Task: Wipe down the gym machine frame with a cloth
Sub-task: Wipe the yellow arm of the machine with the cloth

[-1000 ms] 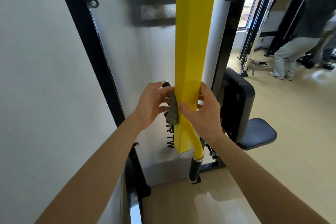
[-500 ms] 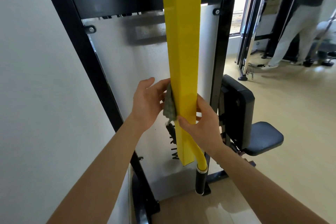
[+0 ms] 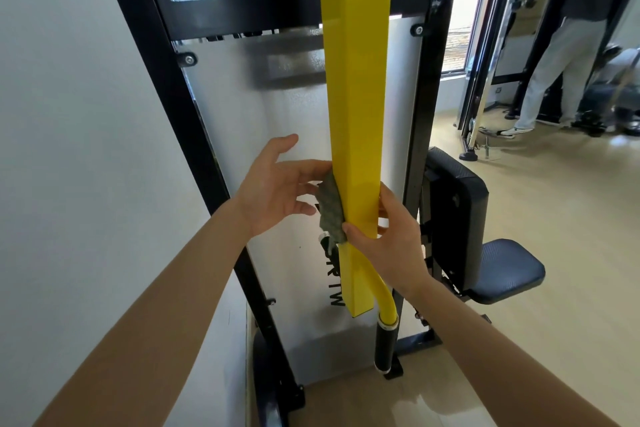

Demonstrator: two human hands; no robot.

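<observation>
Against the white wall on the left: black machine frame (image 3: 166, 87), tall uprights bolted round a grey panel (image 3: 263, 121), blue logo plate across the top. Dead centre in front of it: yellow beam (image 3: 356, 97), square in section, upright, ends low just beside a curved yellow handle (image 3: 385, 302) with a black grip. Right of the frame: black padded seat (image 3: 505, 270) with its back pad, on the pale floor; a person's legs (image 3: 554, 73) well beyond, near other machines. Left hand (image 3: 273, 191): open, fingers spread and fairly straight, fingertips touching the upper part of the cloth (image 3: 330, 211) at the beam's left face, forefinger lifted free. Right hand (image 3: 391, 246): grips the beam from the right, fingers curled behind it, thumb laid across the front edge and touching the cloth's lower end. Cloth itself: small, grey-green, flat against the beam's left side, between the two hands.
</observation>
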